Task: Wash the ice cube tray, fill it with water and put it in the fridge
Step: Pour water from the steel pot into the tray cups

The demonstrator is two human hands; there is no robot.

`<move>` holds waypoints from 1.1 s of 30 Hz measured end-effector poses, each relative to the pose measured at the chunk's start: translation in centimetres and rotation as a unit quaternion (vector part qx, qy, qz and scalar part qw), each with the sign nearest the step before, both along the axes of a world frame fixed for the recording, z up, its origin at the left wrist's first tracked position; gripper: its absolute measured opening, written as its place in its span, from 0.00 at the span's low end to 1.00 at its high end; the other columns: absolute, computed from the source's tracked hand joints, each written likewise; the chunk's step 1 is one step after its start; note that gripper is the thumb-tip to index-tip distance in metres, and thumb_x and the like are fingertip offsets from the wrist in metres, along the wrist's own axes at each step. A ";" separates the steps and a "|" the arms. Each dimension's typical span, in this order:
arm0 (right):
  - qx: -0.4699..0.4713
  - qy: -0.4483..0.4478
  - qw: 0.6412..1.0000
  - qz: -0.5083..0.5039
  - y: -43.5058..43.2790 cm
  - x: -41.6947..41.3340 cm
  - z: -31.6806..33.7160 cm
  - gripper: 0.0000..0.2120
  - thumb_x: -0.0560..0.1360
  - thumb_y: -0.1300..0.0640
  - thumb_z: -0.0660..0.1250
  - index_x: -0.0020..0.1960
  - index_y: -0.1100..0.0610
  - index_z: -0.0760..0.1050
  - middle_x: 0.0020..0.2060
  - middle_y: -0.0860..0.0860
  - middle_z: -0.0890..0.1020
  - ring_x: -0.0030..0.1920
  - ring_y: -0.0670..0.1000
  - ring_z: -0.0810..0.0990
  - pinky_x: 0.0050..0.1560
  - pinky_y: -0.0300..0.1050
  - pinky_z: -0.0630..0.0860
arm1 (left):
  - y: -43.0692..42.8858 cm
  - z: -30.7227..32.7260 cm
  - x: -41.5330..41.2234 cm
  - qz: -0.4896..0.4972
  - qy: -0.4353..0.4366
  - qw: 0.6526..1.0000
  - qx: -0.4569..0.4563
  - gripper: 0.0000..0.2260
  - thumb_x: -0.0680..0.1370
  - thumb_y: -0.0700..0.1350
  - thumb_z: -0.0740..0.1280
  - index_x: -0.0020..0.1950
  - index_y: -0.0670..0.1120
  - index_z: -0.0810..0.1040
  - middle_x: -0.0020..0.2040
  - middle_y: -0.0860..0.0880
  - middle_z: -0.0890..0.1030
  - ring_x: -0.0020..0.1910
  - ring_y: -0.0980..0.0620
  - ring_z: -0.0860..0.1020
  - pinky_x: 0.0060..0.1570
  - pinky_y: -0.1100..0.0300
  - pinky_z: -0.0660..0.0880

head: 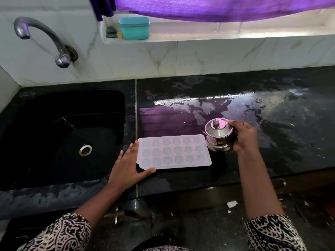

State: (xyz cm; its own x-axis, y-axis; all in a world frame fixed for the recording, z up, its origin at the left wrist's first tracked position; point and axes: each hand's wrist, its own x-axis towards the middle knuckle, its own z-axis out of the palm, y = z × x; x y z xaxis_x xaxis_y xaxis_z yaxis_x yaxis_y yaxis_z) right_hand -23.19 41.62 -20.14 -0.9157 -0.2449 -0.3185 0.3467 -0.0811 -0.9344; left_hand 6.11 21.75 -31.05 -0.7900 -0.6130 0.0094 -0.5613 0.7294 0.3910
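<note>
A pale pink ice cube tray (pixel 174 151) with shaped cells lies flat on the black counter (pixel 262 142), just right of the sink. My left hand (pixel 129 168) rests against the tray's left end, fingers spread, thumb along its front edge. A small steel pot with a knobbed lid (pixel 219 134) sits at the tray's right end, its spout toward the tray. My right hand (pixel 243 136) is wrapped around the pot's right side. Whether the cells hold water I cannot tell.
A black sink (pixel 59 134) with a steel drain (pixel 85 150) is on the left, under a curved tap (pixel 45 39) on the tiled wall. Water puddles cover the counter behind the tray. A teal box (pixel 134 28) stands on the window ledge under a purple curtain.
</note>
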 end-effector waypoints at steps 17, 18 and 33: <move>-0.096 0.007 0.991 0.091 -4.1 6.5 1.3 0.17 0.72 0.67 0.68 0.29 0.55 0.67 0.21 0.45 0.73 0.25 0.44 0.74 0.32 0.38 0.75 | -0.1 -0.1 0.1 -0.004 0.011 1.000 0.011 0.56 0.64 0.82 0.51 0.81 0.48 0.45 0.81 0.52 0.52 0.79 0.56 0.48 0.77 0.52 0.46; -0.096 0.011 0.991 0.097 -4.6 7.1 1.2 0.17 0.72 0.67 0.67 0.29 0.55 0.66 0.21 0.45 0.72 0.25 0.43 0.73 0.31 0.36 0.75 | -0.1 0.0 0.1 -0.005 0.011 1.000 0.013 0.56 0.64 0.82 0.51 0.81 0.48 0.45 0.81 0.52 0.52 0.79 0.56 0.48 0.77 0.52 0.46; -0.040 0.052 0.992 0.107 -8.3 12.1 1.1 0.20 0.71 0.68 0.69 0.28 0.54 0.63 0.21 0.46 0.69 0.25 0.45 0.68 0.28 0.36 0.70 | -0.2 0.1 0.3 -0.018 0.010 1.000 0.011 0.54 0.66 0.80 0.50 0.81 0.46 0.44 0.81 0.51 0.51 0.79 0.54 0.48 0.76 0.52 0.43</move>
State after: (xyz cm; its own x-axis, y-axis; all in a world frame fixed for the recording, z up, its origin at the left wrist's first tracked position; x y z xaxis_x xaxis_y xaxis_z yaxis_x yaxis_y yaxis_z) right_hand -11.07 33.36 -19.03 -0.8669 -0.4578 -0.1973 0.2667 -0.0915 -0.9594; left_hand 6.38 21.54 -30.97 -0.8111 -0.5847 0.0125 -0.5269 0.7398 0.4185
